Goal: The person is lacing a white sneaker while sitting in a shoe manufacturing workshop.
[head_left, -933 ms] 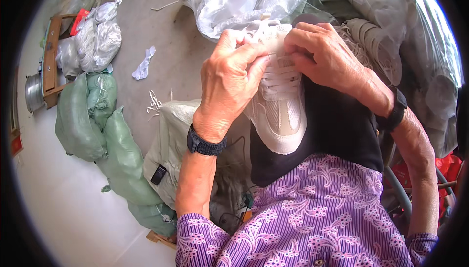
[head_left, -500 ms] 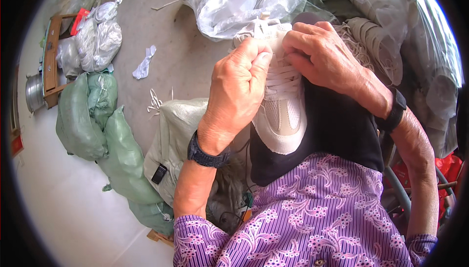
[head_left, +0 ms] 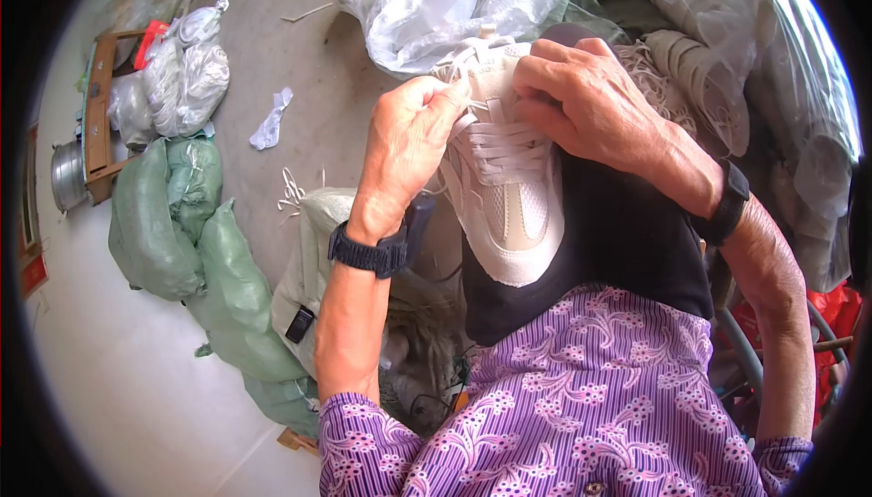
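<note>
A white and beige sneaker (head_left: pixel 530 229) rests on the black cloth (head_left: pixel 627 243) over my lap, its toe toward me. Flat white shoelaces (head_left: pixel 504 154) cross its front in several rows. At the left eyelet edge near the tongue (head_left: pixel 493 79), my left hand (head_left: pixel 404 143) pinches a shoelace between thumb and forefinger. My right hand (head_left: pixel 595 102) is closed against the right edge of the shoe's opening, with fingers curled inward. What those fingers hold is hidden behind the knuckles.
Clear plastic bags (head_left: pixel 454 6) lie beyond the shoe. More white shoes (head_left: pixel 695 74) and loose laces (head_left: pixel 645 79) are at the right, partly under plastic. Green woven sacks (head_left: pixel 227 279) line the left, near a wooden frame (head_left: pixel 98 106). A pale sack (head_left: pixel 313 243) stands beside my left forearm.
My left hand has moved left, off the middle of the laces to the shoe's left edge. More of the tongue and lacing shows. My right hand has shifted slightly left.
</note>
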The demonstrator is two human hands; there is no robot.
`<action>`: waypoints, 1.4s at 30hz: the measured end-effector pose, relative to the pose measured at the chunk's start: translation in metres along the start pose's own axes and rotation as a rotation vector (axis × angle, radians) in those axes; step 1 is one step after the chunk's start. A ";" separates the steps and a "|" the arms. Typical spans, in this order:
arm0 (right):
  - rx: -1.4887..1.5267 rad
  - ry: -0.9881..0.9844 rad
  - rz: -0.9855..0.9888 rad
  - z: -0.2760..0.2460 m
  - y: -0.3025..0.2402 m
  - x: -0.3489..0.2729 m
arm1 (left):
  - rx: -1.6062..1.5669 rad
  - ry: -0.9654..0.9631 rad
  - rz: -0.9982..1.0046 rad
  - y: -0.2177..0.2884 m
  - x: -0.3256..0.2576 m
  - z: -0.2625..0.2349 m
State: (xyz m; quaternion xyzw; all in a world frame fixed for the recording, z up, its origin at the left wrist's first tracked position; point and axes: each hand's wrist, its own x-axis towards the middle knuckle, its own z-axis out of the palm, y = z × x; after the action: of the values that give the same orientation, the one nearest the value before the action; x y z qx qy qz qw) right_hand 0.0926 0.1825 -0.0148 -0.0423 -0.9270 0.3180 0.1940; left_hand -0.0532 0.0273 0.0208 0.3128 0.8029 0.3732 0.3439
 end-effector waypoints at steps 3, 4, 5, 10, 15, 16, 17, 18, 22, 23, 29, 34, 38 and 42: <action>-0.004 -0.038 0.032 -0.002 -0.003 0.001 | -0.024 -0.061 -0.061 0.004 0.000 0.000; -0.023 -0.048 0.056 0.000 -0.003 0.002 | -0.014 -0.094 -0.060 0.006 0.000 -0.001; -0.041 -0.059 0.081 0.001 -0.003 0.002 | -0.007 -0.095 -0.058 0.006 -0.001 -0.002; 0.040 0.000 0.077 -0.001 0.013 0.003 | 0.157 0.023 -0.024 0.005 -0.002 -0.026; 0.203 0.150 0.129 -0.022 0.010 0.005 | 0.494 0.328 0.199 0.029 -0.006 -0.044; 0.104 0.253 -0.014 -0.023 0.009 0.010 | 0.322 0.238 0.254 0.044 -0.013 -0.037; 0.102 0.303 -0.104 -0.031 0.002 0.015 | 0.263 0.095 0.297 0.061 -0.020 -0.029; 0.139 0.361 -0.181 -0.038 -0.004 0.017 | 0.112 -0.039 0.274 0.071 -0.025 -0.016; 1.376 -0.056 0.111 -0.012 -0.033 0.023 | 0.096 -0.167 0.307 0.073 -0.049 -0.013; 0.768 0.088 -0.133 -0.009 -0.032 0.013 | -0.011 -0.137 0.261 0.062 -0.055 -0.015; 0.924 -0.312 0.037 -0.022 -0.015 -0.010 | -0.105 -0.257 0.300 0.068 -0.061 0.005; 1.029 -0.395 0.060 -0.027 -0.024 -0.014 | -0.208 -0.240 0.313 0.066 -0.069 0.005; 0.980 -0.497 0.114 -0.033 -0.030 -0.019 | -0.204 -0.178 0.304 0.046 -0.076 -0.002; 0.688 -0.349 0.048 -0.013 -0.010 -0.031 | -0.035 -0.123 0.204 0.032 -0.081 -0.011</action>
State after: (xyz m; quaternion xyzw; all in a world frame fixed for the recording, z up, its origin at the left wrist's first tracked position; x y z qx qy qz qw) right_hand 0.1271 0.1760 -0.0099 0.0585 -0.7839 0.6175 0.0285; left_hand -0.0080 -0.0220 0.0785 0.4092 0.7375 0.4005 0.3581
